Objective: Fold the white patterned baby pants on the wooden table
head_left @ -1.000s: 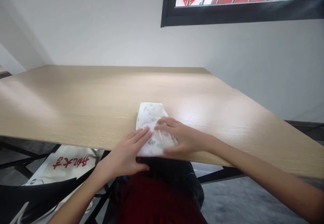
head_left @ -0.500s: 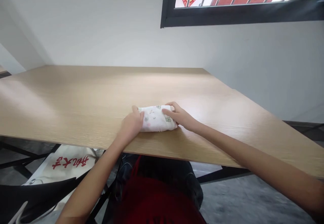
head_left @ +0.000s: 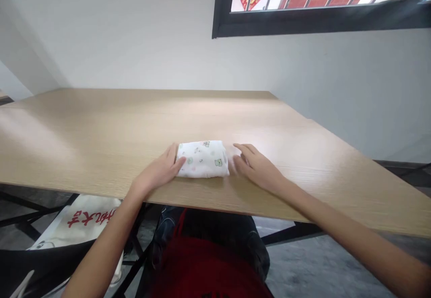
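Note:
A folded white cloth (head_left: 204,159) printed with small green bears and other little figures lies as a flat bundle near the table's front edge. My left hand (head_left: 160,168) holds its left end, the thumb on top and the fingers along the side. To the right of the bundle is my right hand (head_left: 257,165), open, fingers apart, with nothing in it. A small gap separates its fingertips from the cloth's right end.
The bundle rests on a light wooden table (head_left: 134,123) that reaches back to a white wall (head_left: 141,33). A dark-framed barred window (head_left: 303,19) is above right. Below the front edge, at left, is a cream bag (head_left: 89,221) with red lettering.
My right hand has let go of the cloth's right end and moved off to the right. The cloth and my left hand have shifted slightly left.

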Demonstrator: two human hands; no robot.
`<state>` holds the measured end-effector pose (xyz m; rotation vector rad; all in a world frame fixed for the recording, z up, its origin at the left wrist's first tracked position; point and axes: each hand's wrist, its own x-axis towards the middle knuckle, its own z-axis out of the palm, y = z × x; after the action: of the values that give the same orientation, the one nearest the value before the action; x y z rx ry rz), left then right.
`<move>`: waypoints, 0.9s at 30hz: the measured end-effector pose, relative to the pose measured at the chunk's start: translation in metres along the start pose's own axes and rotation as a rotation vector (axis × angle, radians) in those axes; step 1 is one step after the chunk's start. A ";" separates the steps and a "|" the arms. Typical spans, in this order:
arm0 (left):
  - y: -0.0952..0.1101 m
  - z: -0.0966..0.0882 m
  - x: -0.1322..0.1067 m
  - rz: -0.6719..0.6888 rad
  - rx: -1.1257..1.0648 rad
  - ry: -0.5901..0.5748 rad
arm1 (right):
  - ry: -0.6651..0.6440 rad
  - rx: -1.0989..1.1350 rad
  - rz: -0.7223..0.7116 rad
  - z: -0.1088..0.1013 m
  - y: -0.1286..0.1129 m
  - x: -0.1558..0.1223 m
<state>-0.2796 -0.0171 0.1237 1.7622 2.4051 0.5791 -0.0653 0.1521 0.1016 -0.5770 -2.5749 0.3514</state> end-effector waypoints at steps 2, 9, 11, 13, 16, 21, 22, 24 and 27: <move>0.002 -0.010 0.014 -0.012 -0.022 -0.001 | 0.168 0.041 -0.044 -0.001 -0.021 -0.022; 0.032 -0.002 0.024 -0.040 -0.006 -0.057 | -0.043 -0.098 -0.232 0.020 -0.066 -0.019; 0.041 0.008 -0.004 -0.131 0.000 -0.023 | -0.089 -0.074 -0.196 0.021 -0.059 -0.007; 0.051 0.016 -0.032 -0.197 -0.025 -0.002 | -0.150 -0.022 -0.172 0.020 -0.053 0.000; 0.058 0.026 -0.053 -0.178 -0.083 0.043 | -0.205 0.025 -0.137 0.015 -0.051 -0.002; 0.047 0.034 -0.035 -0.216 0.151 0.183 | -0.241 0.059 -0.144 0.015 -0.065 -0.008; 0.046 0.035 -0.030 -0.179 0.135 0.179 | -0.231 0.093 -0.144 0.015 -0.069 -0.008; 0.050 0.036 -0.022 -0.053 -0.060 0.134 | -0.179 0.225 -0.119 0.014 -0.076 -0.012; 0.074 0.043 -0.020 0.102 -0.535 0.048 | -0.037 0.453 0.017 0.000 -0.078 -0.037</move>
<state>-0.1937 -0.0060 0.1083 1.6420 1.9357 1.1580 -0.0616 0.0671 0.1140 -0.4263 -2.4081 0.9255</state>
